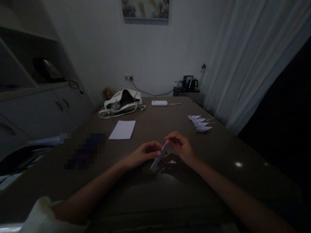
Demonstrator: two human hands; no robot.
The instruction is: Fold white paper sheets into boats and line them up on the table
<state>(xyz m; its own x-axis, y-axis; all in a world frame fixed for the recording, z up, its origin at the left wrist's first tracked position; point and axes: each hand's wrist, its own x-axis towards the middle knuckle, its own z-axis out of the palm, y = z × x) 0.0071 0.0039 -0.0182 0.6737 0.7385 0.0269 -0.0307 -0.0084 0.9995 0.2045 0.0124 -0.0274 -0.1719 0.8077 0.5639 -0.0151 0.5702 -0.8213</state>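
Note:
Between my hands a folded piece of white paper [159, 159] is tilted on edge, just above the dark table. My left hand [148, 152] pinches its left side, thumb in front and fingers behind. At the paper's upper end my right hand [181, 147] is closed on it with thumb and fingertips. Part of the paper's far face is hidden from me. Several folded paper boats [200, 124] stand in a row to the right, beyond my right hand. A stack of white paper sheets [122, 130] lies to the left, beyond my left hand.
A white handbag [123, 102] lies at the table's far left. A white power bank [159, 103] with a short cable is at the far end. A blurred dark object [87, 150] lies on the left. A kettle [191, 84] stands behind the table, near the curtain [238, 58].

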